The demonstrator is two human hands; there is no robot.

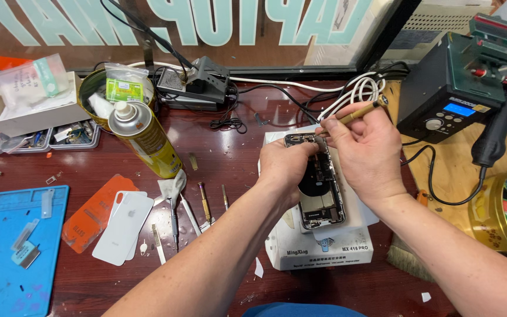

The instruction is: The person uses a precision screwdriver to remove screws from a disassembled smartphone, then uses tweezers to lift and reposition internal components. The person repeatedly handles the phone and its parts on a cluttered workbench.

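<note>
Two bare hands worked over an opened phone [323,196] that lay on a white box [324,249] in the middle of the dark red table [230,170]. The left hand [286,164] gripped the top end of the phone and kept it steady, with its fingers curled over the edge. The right hand [364,149] pinched a thin brass screwdriver [356,113] tight, and its tip pointed down at the top of the phone. The phone's inside parts faced up.

To the left lay a white phone back [123,226], some orange sheets [92,214] and a few small tools [174,220]. A yellow spray can [145,138] stood near them. A blue mat [13,252] sat at the far left. A dark green machine [459,88] stood at the right, by a gold tin [503,214].
</note>
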